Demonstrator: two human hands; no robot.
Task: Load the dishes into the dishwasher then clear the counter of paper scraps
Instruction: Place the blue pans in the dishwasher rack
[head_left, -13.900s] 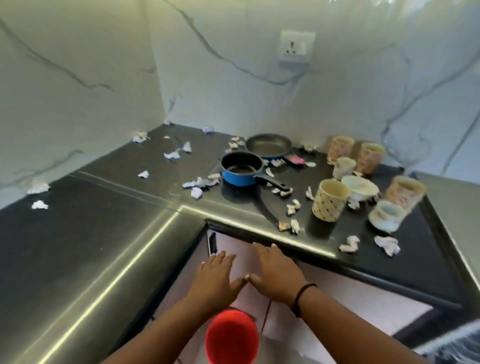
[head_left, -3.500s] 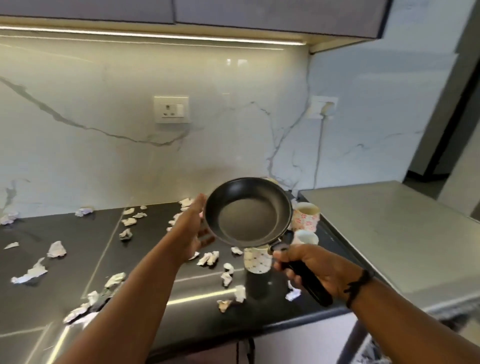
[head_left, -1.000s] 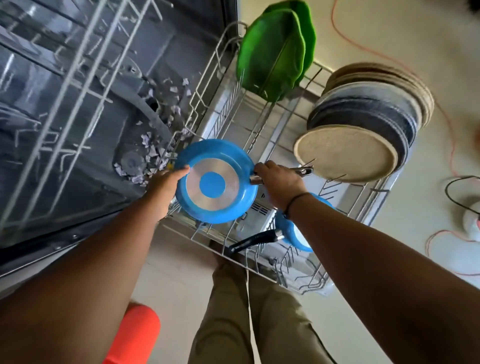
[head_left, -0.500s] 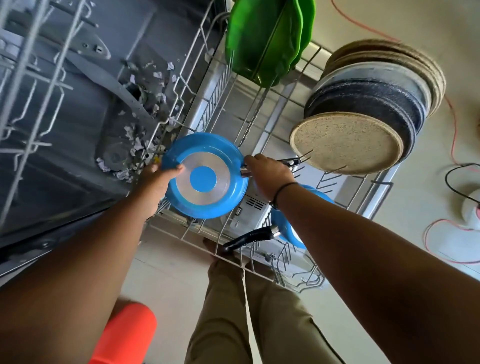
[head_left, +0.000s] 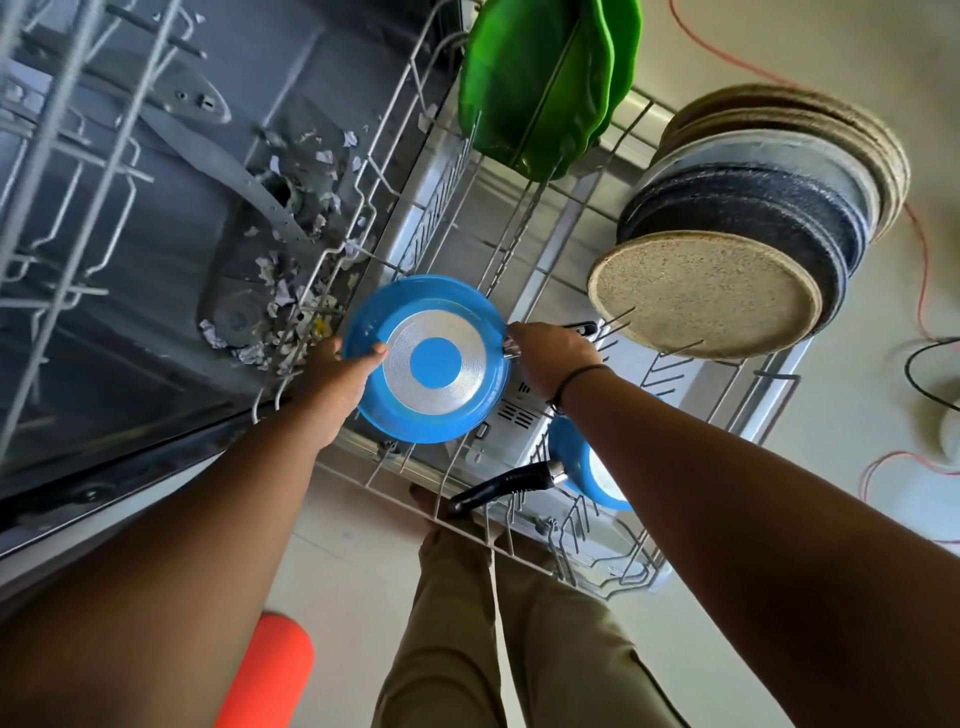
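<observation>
Arms: bare, no sleeves in view.
Right wrist: thin black band (head_left: 577, 375) just behind the right hand (head_left: 553, 352).
Legs: khaki trousers (head_left: 498, 639).

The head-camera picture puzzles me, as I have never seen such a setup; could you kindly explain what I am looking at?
No machine here: a person wears a camera on the head, looking down past both arms. Below is an open dishwasher's pulled-out white wire lower rack. The left hand steadies the rim of a blue frying pan, seen bottom-up, and the right hand grips its handle. Green plates, round speckled plates and another blue pan sit racked. Paper scraps litter the tub floor.
</observation>
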